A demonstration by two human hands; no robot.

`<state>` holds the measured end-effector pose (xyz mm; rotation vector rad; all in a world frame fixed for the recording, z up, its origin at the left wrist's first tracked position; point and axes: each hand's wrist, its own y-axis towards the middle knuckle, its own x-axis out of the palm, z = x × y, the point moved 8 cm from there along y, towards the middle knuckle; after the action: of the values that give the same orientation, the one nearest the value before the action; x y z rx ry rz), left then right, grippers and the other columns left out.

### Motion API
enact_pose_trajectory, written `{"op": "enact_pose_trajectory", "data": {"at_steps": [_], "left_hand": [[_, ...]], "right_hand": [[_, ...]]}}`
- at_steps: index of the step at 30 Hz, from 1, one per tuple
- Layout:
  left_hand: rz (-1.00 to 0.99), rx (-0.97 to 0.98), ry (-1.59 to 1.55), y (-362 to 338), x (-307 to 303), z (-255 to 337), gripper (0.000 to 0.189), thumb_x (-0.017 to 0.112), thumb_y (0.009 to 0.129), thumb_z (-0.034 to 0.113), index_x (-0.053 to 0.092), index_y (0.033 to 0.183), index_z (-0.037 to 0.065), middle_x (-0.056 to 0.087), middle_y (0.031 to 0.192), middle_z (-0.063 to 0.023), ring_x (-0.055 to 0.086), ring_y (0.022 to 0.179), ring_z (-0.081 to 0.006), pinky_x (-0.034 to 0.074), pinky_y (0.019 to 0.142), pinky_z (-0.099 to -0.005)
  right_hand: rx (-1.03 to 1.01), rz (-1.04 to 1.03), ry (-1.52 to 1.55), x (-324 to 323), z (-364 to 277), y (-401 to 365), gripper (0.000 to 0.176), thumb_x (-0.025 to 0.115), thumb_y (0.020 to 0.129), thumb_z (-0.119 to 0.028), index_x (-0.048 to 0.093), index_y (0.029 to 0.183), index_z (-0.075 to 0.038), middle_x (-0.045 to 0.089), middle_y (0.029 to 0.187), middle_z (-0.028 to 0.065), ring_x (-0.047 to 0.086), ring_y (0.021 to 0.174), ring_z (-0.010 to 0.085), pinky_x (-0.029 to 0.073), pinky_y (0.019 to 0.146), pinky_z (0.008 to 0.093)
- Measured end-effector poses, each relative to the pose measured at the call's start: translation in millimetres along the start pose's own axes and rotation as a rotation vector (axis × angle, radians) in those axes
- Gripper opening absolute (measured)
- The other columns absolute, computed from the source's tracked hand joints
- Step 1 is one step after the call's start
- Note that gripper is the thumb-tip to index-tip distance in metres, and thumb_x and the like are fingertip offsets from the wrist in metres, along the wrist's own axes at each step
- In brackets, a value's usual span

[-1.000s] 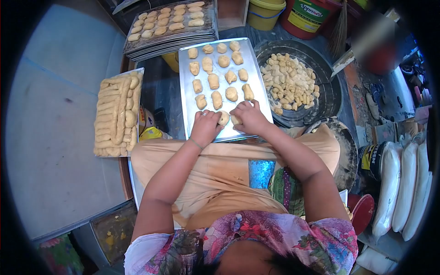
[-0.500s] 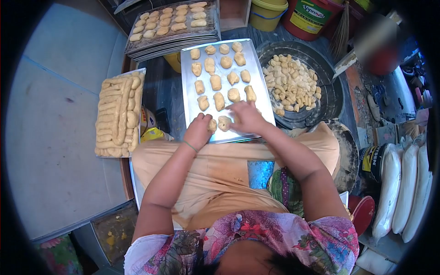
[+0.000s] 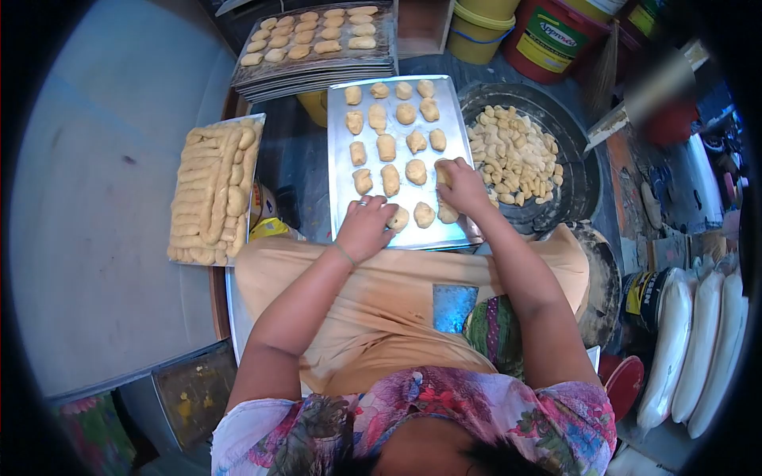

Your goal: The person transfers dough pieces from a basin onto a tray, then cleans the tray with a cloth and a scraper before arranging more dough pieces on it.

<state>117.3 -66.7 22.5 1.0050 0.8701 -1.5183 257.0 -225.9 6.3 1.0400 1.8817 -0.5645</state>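
Observation:
A metal baking tray [image 3: 341,218] lies in front of my knees, bearing rows of small dough pieces. At its near left corner my left hand [image 3: 367,228] has its fingers curled against a dough piece [image 3: 399,220] in the front row. My right hand [image 3: 467,189] is at the tray's right edge, fingers closed around a dough piece [image 3: 442,173] that they partly cover. Another dough piece [image 3: 448,212] sits just below that hand, and a further dough piece [image 3: 424,215] lies between the two hands.
To the right stands a round dark basin [image 3: 583,178] with many small cut dough pieces. A tray of long dough rolls [image 3: 210,190] is on the left. Stacked baking trays [image 3: 317,71] stand behind. Buckets [image 3: 548,40] line the back; plastic-wrapped white packs [image 3: 667,349] are at right.
My right hand has moved from the front row to the right-hand column of dough. My left hand and the front-row pieces have shifted right. The whole view has also shifted slightly.

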Motion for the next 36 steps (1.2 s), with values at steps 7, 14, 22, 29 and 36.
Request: {"op": "enact_pose_trajectory", "data": {"at_steps": [7, 14, 22, 29, 36], "left_hand": [[0.346, -0.009, -0.125, -17, -76, -4, 0.044, 0.073, 0.076, 0.016, 0.062, 0.118, 0.008, 0.058, 0.116, -0.0125, 0.055, 0.108, -0.0311, 0.043, 0.092, -0.0439], [0.867, -0.375, -0.631, -164, -174, -78, 0.025, 0.064, 0.080, -0.002, 0.063, 0.105, 0.000, 0.055, 0.078, 0.0022, 0.051, 0.072, -0.0064, 0.044, 0.067, -0.0220], [1.304, -1.228, -0.766, -489, 47, -274, 0.051, 0.073, 0.074, 0.007, 0.058, 0.122, -0.002, 0.064, 0.115, -0.0152, 0.061, 0.103, -0.0264, 0.050, 0.089, -0.0364], [1.340, -2.094, -1.358, -666, 353, -227, 0.055, 0.070, 0.084, 0.020, 0.053, 0.129, -0.006, 0.057, 0.127, -0.0246, 0.058, 0.111, -0.0385, 0.046, 0.092, -0.0527], [1.027, -2.280, -1.378, -624, 351, -189, 0.065, 0.068, 0.089, 0.039, 0.050, 0.131, -0.007, 0.059, 0.125, -0.0241, 0.060, 0.111, -0.0381, 0.052, 0.086, -0.0533]], "right_hand": [[-0.194, 0.093, 0.245, -36, -94, 4, 0.032, 0.071, 0.080, -0.009, 0.062, 0.110, -0.009, 0.058, 0.102, 0.0125, 0.062, 0.088, 0.0265, 0.050, 0.078, 0.0386], [-0.769, 0.062, 0.691, -51, -335, -19, 0.023, 0.067, 0.082, -0.001, 0.065, 0.104, -0.005, 0.059, 0.085, 0.0093, 0.062, 0.074, 0.0193, 0.051, 0.066, 0.0293], [-1.066, -0.520, 0.304, 195, -457, -144, 0.054, 0.065, 0.078, -0.011, 0.055, 0.132, -0.013, 0.043, 0.147, 0.0150, 0.055, 0.120, 0.0378, 0.047, 0.096, 0.0472], [-1.023, -0.958, 0.261, 225, -447, -154, 0.055, 0.068, 0.082, -0.020, 0.052, 0.134, -0.010, 0.052, 0.135, 0.0191, 0.057, 0.115, 0.0377, 0.048, 0.095, 0.0440], [-0.964, -1.044, -0.050, 227, -438, -156, 0.049, 0.069, 0.083, -0.021, 0.055, 0.127, -0.008, 0.061, 0.115, 0.0180, 0.060, 0.107, 0.0381, 0.048, 0.090, 0.0466]]}}
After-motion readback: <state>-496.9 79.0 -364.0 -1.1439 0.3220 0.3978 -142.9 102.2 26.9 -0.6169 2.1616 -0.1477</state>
